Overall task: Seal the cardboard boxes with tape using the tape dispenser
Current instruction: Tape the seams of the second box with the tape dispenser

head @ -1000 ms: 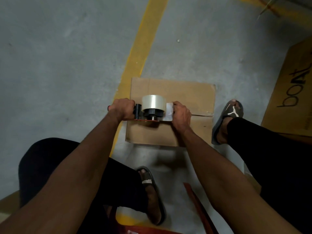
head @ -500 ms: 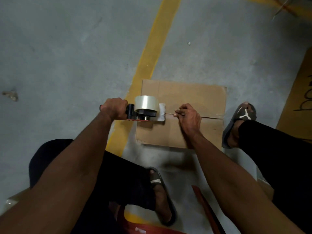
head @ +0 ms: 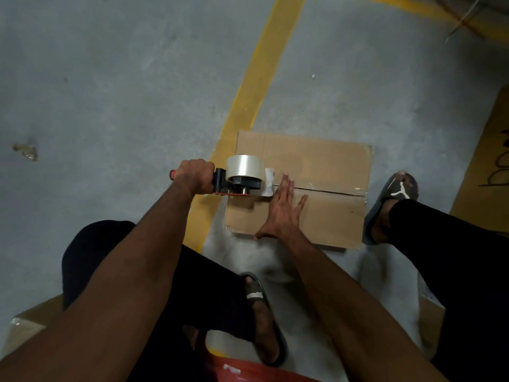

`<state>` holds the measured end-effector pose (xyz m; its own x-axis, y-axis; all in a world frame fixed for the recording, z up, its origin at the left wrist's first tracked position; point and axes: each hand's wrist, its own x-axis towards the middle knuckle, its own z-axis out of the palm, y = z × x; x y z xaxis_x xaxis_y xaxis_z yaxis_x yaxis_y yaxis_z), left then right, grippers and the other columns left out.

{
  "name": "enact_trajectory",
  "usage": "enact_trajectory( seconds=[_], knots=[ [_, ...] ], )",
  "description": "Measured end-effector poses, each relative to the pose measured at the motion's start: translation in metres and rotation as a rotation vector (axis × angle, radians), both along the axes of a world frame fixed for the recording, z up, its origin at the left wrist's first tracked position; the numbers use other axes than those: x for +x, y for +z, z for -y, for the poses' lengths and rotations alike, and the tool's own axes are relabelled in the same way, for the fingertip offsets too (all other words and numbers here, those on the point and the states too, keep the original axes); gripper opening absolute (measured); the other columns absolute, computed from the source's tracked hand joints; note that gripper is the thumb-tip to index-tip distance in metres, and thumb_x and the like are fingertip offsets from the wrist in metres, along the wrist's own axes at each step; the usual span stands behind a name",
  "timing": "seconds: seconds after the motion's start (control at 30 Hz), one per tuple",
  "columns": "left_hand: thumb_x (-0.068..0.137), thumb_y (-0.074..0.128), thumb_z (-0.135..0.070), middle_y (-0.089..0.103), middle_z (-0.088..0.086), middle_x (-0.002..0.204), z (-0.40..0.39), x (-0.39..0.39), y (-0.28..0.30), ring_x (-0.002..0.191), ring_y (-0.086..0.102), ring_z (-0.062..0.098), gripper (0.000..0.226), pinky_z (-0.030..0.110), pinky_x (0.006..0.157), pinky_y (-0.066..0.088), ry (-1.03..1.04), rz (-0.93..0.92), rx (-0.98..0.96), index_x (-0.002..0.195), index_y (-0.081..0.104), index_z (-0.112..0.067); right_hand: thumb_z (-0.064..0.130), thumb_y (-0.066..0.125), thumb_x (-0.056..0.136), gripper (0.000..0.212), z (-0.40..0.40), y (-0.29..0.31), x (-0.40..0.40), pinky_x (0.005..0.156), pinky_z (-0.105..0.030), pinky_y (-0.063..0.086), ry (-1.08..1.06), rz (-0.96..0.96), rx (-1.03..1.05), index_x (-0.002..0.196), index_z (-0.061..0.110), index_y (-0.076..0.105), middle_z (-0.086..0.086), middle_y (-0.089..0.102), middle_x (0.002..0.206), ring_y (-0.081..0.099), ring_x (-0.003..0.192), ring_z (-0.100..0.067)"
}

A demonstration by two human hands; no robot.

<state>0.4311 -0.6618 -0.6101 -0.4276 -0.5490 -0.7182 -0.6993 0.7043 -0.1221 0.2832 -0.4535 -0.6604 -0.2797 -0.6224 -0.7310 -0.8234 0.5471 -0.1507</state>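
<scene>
Two hands share the job: the left hand (head: 194, 175) grips the tape dispenser (head: 240, 177) at the left end of the cardboard box (head: 325, 166) on the floor, probably drawing tape along the seam (head: 330, 190), while the right hand (head: 283, 208) lies flat, fingers straight, likely steadying the flaps.

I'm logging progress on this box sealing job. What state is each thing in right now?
cardboard box: flaps closed, centre seam taped along its right part.
tape dispenser: at the box's left end, on the seam, tape tab out.
tape roll: mounted on the dispenser, clear tape.
left hand: grip closed round the dispenser handle.
right hand: flat, fingers straight, pressing on the box beside the dispenser.
</scene>
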Motion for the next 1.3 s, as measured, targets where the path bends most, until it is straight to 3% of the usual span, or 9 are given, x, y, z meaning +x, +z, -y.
enact_trajectory(
  seconds=[0.13,0.27,0.33,0.47,0.6,0.73,0.9,1.1,1.3],
  knots=[
    [0.088,0.063,-0.049,0.067,0.009,0.109,0.001,0.001,-0.004,0.098,0.066,0.030,0.044,0.039,0.082,0.050,0.014,-0.010,0.003,0.117,0.060,-0.015,0.071,0.092,0.041,0.175,-0.010,0.001,-0.010,0.105,-0.087,0.005,0.095,-0.048,0.099,0.157,-0.002,-0.017,-0.017,-0.048,0.154,-0.029,0.143,-0.060],
    [0.087,0.062,-0.054,0.067,0.011,0.114,-0.006,0.006,-0.012,0.102,0.066,0.033,0.051,0.040,0.085,0.052,0.102,-0.044,0.017,0.117,0.060,-0.014,0.070,0.091,0.041,0.174,-0.010,-0.003,-0.031,0.104,-0.087,0.002,0.205,-0.099,0.070,0.158,-0.001,-0.016,-0.019,-0.040,0.159,-0.022,0.143,-0.064],
    [0.083,0.064,-0.063,0.067,0.013,0.118,-0.019,0.008,-0.018,0.106,0.065,0.037,0.060,0.041,0.088,0.054,0.246,-0.091,0.060,0.119,0.061,-0.015,0.068,0.090,0.043,0.171,-0.004,-0.004,-0.061,0.102,-0.088,-0.002,0.256,-0.157,0.048,0.159,0.007,-0.018,-0.019,-0.034,0.162,-0.020,0.143,-0.065],
    [0.075,0.066,-0.077,0.068,0.018,0.121,-0.063,-0.008,-0.034,0.110,0.065,0.040,0.077,0.041,0.085,0.054,0.568,-0.260,0.149,0.120,0.065,-0.014,0.047,0.081,0.072,0.135,0.026,0.004,-0.141,0.104,-0.089,0.007,0.426,-0.320,-0.071,0.159,0.034,-0.021,-0.010,-0.028,0.167,-0.015,0.144,-0.065],
    [0.076,0.069,-0.066,0.071,0.017,0.111,-0.096,-0.030,-0.051,0.101,0.067,0.040,0.062,0.041,0.078,0.057,0.801,-0.383,0.164,0.112,0.067,-0.015,0.063,0.082,0.066,0.143,0.059,0.017,-0.181,0.101,-0.089,0.006,0.533,-0.414,0.027,0.148,0.051,-0.034,-0.004,-0.034,0.165,-0.018,0.143,-0.066],
    [0.075,0.069,-0.066,0.071,0.013,0.102,-0.097,-0.032,-0.056,0.092,0.069,0.038,0.059,0.035,0.070,0.053,0.839,-0.412,0.168,0.105,0.067,-0.015,0.058,0.091,0.055,0.162,0.055,0.009,-0.162,0.102,-0.090,0.003,0.348,-0.207,0.065,0.147,0.040,-0.041,-0.009,-0.045,0.158,-0.027,0.142,-0.062],
    [0.079,0.071,-0.047,0.074,0.011,0.090,-0.091,-0.020,-0.063,0.088,0.070,0.033,0.036,0.032,0.067,0.053,0.706,-0.464,0.289,0.092,0.071,-0.013,0.094,0.074,0.032,0.177,0.037,-0.006,-0.071,0.103,-0.084,-0.012,0.094,0.067,0.000,0.159,0.016,-0.020,-0.008,-0.055,0.150,-0.042,0.143,-0.040],
    [0.078,0.071,-0.039,0.071,0.001,0.058,-0.085,-0.012,-0.071,0.049,0.068,0.013,0.028,0.038,0.057,0.061,0.741,-0.568,0.401,0.077,0.075,-0.011,0.059,0.093,0.049,0.151,0.038,-0.025,-0.034,0.111,-0.080,-0.010,-0.215,-0.054,-0.159,0.163,0.030,-0.003,0.006,-0.039,0.162,-0.031,0.151,-0.033],
    [0.072,0.067,-0.048,0.070,0.002,0.071,-0.093,-0.010,-0.095,0.068,0.067,0.025,0.036,0.046,0.060,0.058,0.765,-0.618,0.361,0.083,0.071,-0.014,0.047,0.091,0.048,0.137,0.037,-0.031,-0.048,0.108,-0.084,-0.004,-0.227,0.006,-0.238,0.159,0.043,0.013,0.008,-0.034,0.164,-0.033,0.150,-0.039]
  ],
)
